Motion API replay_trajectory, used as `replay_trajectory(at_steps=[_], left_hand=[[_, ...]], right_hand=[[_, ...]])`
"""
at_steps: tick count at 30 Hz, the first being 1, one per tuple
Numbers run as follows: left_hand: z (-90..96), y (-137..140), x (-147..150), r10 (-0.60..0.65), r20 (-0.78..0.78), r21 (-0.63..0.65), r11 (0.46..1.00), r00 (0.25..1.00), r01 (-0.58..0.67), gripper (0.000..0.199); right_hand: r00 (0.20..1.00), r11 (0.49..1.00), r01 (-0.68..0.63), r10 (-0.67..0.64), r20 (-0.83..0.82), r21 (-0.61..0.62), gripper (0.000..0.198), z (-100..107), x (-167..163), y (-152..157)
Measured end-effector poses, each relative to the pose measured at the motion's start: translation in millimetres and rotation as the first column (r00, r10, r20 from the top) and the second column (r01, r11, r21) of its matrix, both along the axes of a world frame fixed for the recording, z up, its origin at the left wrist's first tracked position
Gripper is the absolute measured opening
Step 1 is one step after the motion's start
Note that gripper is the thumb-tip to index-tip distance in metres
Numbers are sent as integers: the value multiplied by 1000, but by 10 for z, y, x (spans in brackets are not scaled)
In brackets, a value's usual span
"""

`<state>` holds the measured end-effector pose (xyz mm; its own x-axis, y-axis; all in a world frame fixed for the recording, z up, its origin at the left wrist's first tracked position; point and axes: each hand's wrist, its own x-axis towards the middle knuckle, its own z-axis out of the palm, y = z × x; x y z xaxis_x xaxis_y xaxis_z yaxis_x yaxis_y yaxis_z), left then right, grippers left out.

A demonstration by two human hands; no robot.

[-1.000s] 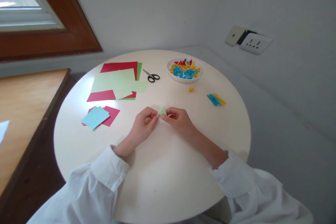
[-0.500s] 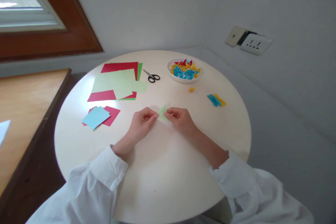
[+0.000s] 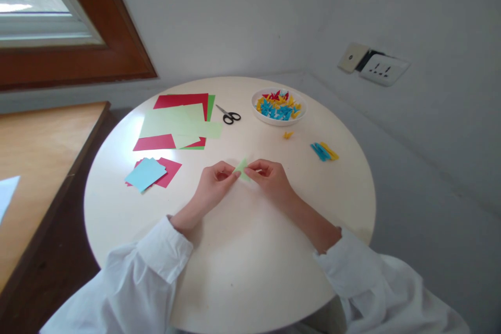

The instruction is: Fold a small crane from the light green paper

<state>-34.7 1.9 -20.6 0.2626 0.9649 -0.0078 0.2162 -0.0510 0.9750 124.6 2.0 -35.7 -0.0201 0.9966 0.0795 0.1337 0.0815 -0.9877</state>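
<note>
Pale green folded paper piece (image 3: 242,168), round white worktop (image 3: 230,250) beneath: I see the piece near the middle, between two hands; whether it touches the surface I cannot tell.
Large rectangular pale green paper sheets (image 3: 172,120): lying flat at upper left, of similar colour; I'd guess similar stock.
Left hand (image 3: 213,182): pinching the piece's left side, thumb against forefinger.
Right hand (image 3: 271,178): pinching its right side the same way.
Folded body: I judge it almost weightless, bendable, stiffer where layered; little slip against dry skin, but a hard tug could tear it.
Side edges: where I'd take hold, lightly, with thumb and fingertip opposed.
Upper tip: pointed and uncovered; I'd keep off, since it probably creases easily.
</note>
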Motion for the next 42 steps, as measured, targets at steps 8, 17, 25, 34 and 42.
replay_trajectory(at_steps=[8,17,25,34,42], left_hand=[[-36,1,4,-92,-66,88,991,994,98,23],[2,3,3,22,29,0,1000,999,-22,29],[13,-3,7,20,57,-69,997,998,-16,33],[12,-1,7,29,51,-76,997,998,-25,30],[7,-1,14,41,15,4,999,999,-41,26]], right_hand=[[999,1000,0,1,-44,30,20,1,13,14],[994,998,65,-65,-87,1,23,2,21,12],[997,996,72,-71,-16,56,23,9,37,8],[997,993,63,-66,26,95,18,9,25,-14],[997,997,67,-68,27,44,20,15,24,-19]])
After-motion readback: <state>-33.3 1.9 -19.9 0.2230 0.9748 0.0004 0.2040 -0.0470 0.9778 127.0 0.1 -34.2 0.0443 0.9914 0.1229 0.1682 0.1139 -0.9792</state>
